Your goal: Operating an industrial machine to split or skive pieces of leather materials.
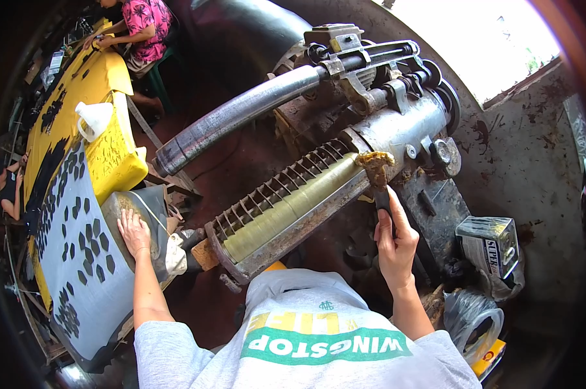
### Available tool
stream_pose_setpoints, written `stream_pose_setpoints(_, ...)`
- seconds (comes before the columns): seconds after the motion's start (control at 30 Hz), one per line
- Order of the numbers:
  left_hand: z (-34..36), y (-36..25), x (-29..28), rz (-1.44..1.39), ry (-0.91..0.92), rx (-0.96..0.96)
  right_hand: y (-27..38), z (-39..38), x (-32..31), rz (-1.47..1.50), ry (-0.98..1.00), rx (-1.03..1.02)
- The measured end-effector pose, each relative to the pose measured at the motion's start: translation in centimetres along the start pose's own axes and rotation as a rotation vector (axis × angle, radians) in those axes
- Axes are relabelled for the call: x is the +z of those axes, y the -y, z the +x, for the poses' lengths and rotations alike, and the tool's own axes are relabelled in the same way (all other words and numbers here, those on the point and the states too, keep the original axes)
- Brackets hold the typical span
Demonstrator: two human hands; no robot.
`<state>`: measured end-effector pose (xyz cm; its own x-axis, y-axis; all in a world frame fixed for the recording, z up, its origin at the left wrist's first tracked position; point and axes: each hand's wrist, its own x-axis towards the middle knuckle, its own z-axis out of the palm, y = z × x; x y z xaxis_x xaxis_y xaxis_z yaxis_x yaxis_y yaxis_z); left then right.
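My right hand (395, 236) is closed round the dark handle of a short tool (376, 170), held upright. Its wide head is caked with yellow-brown paste, so its exact kind cannot be told. That head is at the right end of a long yellowish roller (293, 211), which sits in the metal trough of a machine; whether they touch is unclear. Along the roller's far side runs a row of dark metal ribs (276, 188). My left hand (135, 232) lies flat with its fingers stretched out on a grey-brown covered surface (114, 214), left of the trough.
A thick metal arm (234, 120) reaches over the machine's far side. At left, a yellow-covered table (72, 117) bears a white jug (95, 120) and a grey sheet (79, 285) with dark cut pieces. A tin can (490, 243) stands at right. Another person (144, 29) works behind.
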<state>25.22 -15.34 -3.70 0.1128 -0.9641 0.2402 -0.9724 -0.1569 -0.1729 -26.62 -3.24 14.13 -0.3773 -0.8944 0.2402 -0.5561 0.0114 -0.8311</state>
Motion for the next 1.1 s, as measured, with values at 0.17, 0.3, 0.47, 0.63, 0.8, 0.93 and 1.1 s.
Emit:
stream_pose_setpoints(0.17, 0.0, 0.2, 0.2, 0.006, 0.006, -0.002, 0.2, -0.1, 0.0, 0.011, 0.002, 0.003)
stream_pose_setpoints(0.3, 0.0, 0.2, 0.3, 0.003, 0.004, -0.001, 0.1, -0.2, 0.0, 0.011, 0.001, 0.006)
stream_pose_setpoints(0.47, 0.0, 0.2, 0.2, 0.001, 0.002, 0.001, 0.8, -0.5, 0.0, 0.036, 0.039, 0.035)
stream_pose_setpoints(0.63, 0.0, 0.1, 0.1, 0.002, 0.012, -0.006, 1.2, -1.1, -0.2, 0.042, 0.058, 0.041)
stream_pose_setpoints(0.8, 0.0, 0.0, 0.2, 0.009, 0.007, 0.000, 2.5, -1.8, -0.8, 0.199, 0.100, 0.125)
stream_pose_setpoints(0.93, -0.1, 0.3, 0.3, -0.003, -0.011, 0.004, 2.9, -0.7, -2.1, 0.287, -0.020, 0.133)
stream_pose_setpoints(1.1, 0.0, 0.0, 0.2, -0.006, -0.002, -0.003, 2.0, 0.1, -2.2, 0.233, -0.007, 0.169)
